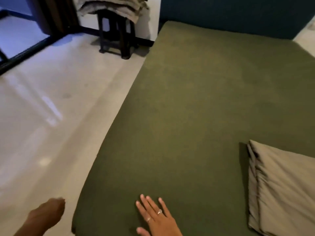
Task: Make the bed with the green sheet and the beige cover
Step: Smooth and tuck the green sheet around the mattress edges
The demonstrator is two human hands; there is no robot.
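The green sheet (pixel 196 103) lies smooth and flat over the mattress, which runs from bottom centre to the dark headboard. My right hand (pixel 156 217) lies flat on the sheet near the bed's near corner, fingers straight and spread, with rings on two fingers. My left hand (pixel 49 212) hangs beside the bed over the floor, its fingers loosely curled and holding nothing. A folded beige cover (pixel 283 189) rests on the sheet at the lower right. More beige fabric (pixel 115 7) is piled on a stool at the top.
A dark wooden stool (pixel 115 36) stands on the floor by the bed's far left corner. The pale glossy floor (pixel 51 116) stretches left of the bed. A dark-framed glass door (pixel 20 36) is at the upper left. The dark headboard (pixel 238 16) closes off the far end.
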